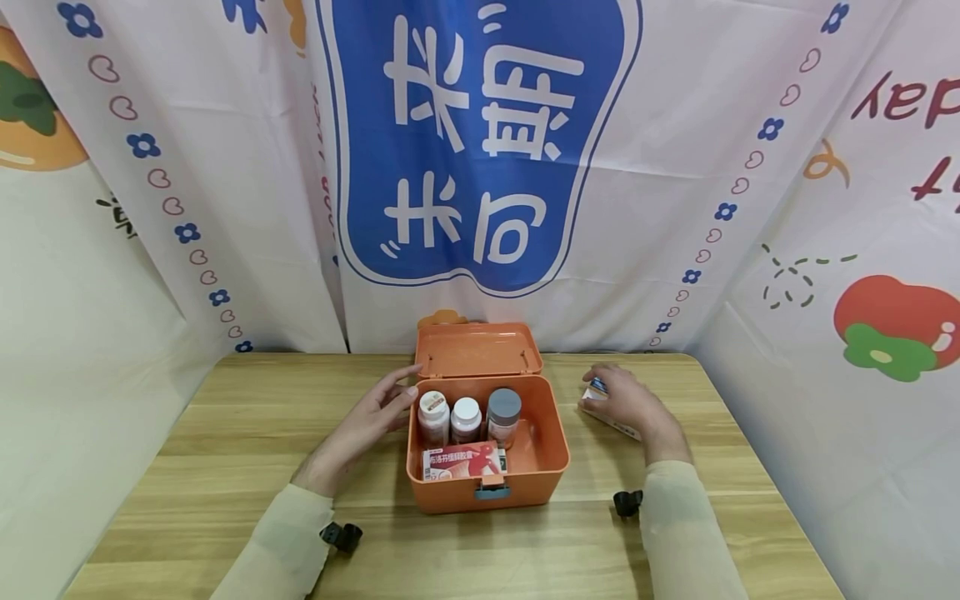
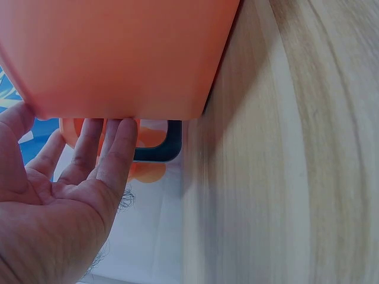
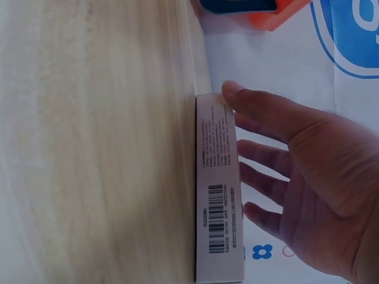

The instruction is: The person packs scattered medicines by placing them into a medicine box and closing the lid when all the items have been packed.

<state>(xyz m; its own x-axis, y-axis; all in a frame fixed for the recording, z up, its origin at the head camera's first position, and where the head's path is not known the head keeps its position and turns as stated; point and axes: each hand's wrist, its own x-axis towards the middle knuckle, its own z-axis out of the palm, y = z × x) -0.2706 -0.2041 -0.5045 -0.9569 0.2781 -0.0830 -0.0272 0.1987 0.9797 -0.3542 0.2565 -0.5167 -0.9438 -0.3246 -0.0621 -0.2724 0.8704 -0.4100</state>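
Observation:
An orange lidded storage box [image 1: 525,492] stands on the table with its lid [image 1: 480,350] raised. Inside are two white-capped bottles [image 1: 467,415], a grey-capped bottle [image 1: 504,408] and a pink-and-white medicine carton [image 1: 461,462]. My left hand [image 1: 375,421] touches the box's left side near the back corner, its fingers extended, as the left wrist view shows. On the right, a white medicine carton [image 3: 219,154] with a barcode lies on the table. My right hand [image 1: 626,404] is over that carton, thumb at its edge and fingers loosely spread along its top.
The wooden table [image 1: 247,467] ends at a hanging printed cloth [image 1: 675,100] at the back. More cloth hangs at both sides. A dark handle [image 2: 172,145] shows behind the orange box. Small black cameras [image 1: 343,537] sit on both wrists.

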